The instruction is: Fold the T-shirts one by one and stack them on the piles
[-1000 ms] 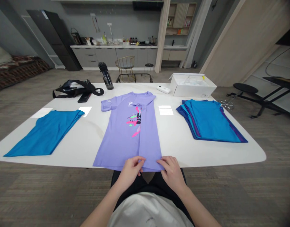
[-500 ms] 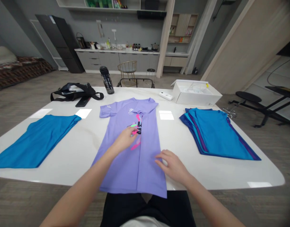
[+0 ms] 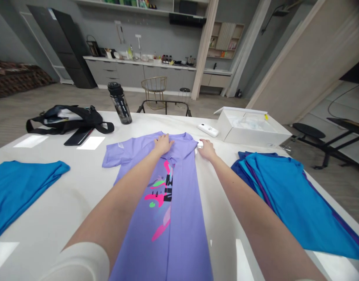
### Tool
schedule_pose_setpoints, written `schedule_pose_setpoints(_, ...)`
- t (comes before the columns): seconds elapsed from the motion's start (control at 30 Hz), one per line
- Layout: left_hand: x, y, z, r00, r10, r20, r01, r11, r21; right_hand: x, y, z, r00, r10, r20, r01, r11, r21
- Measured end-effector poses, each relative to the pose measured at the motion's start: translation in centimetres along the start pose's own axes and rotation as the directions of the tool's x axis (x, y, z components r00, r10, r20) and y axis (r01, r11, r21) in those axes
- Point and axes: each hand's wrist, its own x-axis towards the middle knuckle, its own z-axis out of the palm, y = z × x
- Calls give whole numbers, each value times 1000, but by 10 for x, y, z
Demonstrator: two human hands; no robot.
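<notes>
A lavender T-shirt (image 3: 132, 238) lies on the table with its right side folded inward over a pink, black and green print. My left hand (image 3: 163, 145) rests on the shirt just below the collar, fingers lying on the cloth. Beside the folded shoulder edge is my right hand (image 3: 207, 149), with thumb and fingers apart and their tips close to the fabric; whether they touch it I cannot tell. My left forearm covers part of the shirt's chest.
Folded blue and purple shirts (image 3: 287, 187) are stacked at right, and a blue garment (image 3: 24, 187) lies at left. Along the back of the white table (image 3: 76, 195) are a black bag (image 3: 65, 119), phone (image 3: 79, 136), bottle (image 3: 120, 103), white device (image 3: 208, 130) and white box (image 3: 252, 130).
Both hands have moved from the shirt's hem up to its collar end, the left passing over the print. My view has come closer over the table.
</notes>
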Motion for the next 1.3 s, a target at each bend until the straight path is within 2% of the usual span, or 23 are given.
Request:
schedule_pose_setpoints(0.13,20,-6,14,999,-47,-11,47,998,30,32,14,9,992,-122,41,120,992,33)
schedule_pose_setpoints(0.2,25,-7,15,996,-87,-2,87,996,-15,40,17,12,980,-201,11,198,972,129)
schedule_pose_setpoints(0.27,28,-8,12,995,-96,0,95,993,-62,46,17,13,972,-230,-41,233,936,263)
schedule_pose_setpoints(0.33,28,-10,7,998,-47,-28,42,988,-149,51,12,12,976,-207,-71,218,886,410)
schedule_pose_setpoints(0.4,24,-12,1,995,-7,-103,-21,962,-272,56,5,12,983,-172,-56,175,822,542)
schedule_pose_setpoints(0.47,17,-16,-4,983,-28,-180,-41,930,-366,63,-3,15,987,-157,-13,130,762,635)
schedule_pose_setpoints(0.57,3,-23,-10,969,-74,-235,-23,921,-388,75,-13,23,983,-173,56,89,724,684)
schedule_pose_setpoints(0.63,-4,-27,-14,965,-84,-250,-17,926,-377,83,-18,31,980,-184,77,90,751,654)
schedule_pose_setpoints(0.73,-9,-34,-19,953,-174,-246,69,921,-385,90,-23,42,988,-149,45,106,856,506)
schedule_pose_setpoints(0.83,-11,-44,-21,950,-287,-126,224,902,-370,90,-26,49,990,-139,-17,138,945,296)
schedule_pose_setpoints(0.9,-12,-51,-20,958,-283,-34,259,914,-312,86,-29,50,991,-126,-33,130,975,181)
schedule_pose_setpoints(0.93,-14,-53,-19,966,-256,-22,240,931,-275,84,-31,50,992,-121,-38,125,983,132)
schedule_pose_setpoints(1.07,-20,-58,-13,981,-112,-157,92,988,-127,64,-46,41,980,-164,-108,156,985,-76)
schedule_pose_setpoints(1.17,-24,-54,-13,977,-104,-187,91,993,-77,36,-64,35,948,-249,-199,213,959,-188)
schedule_pose_setpoints(1.23,-28,-49,-15,964,-111,-241,108,994,-26,10,-76,36,919,-357,-170,325,927,-189)
schedule_pose_setpoints(1.3,-33,-42,-16,948,-15,-317,42,996,79,-16,-86,43,895,-442,-54,431,891,-143)
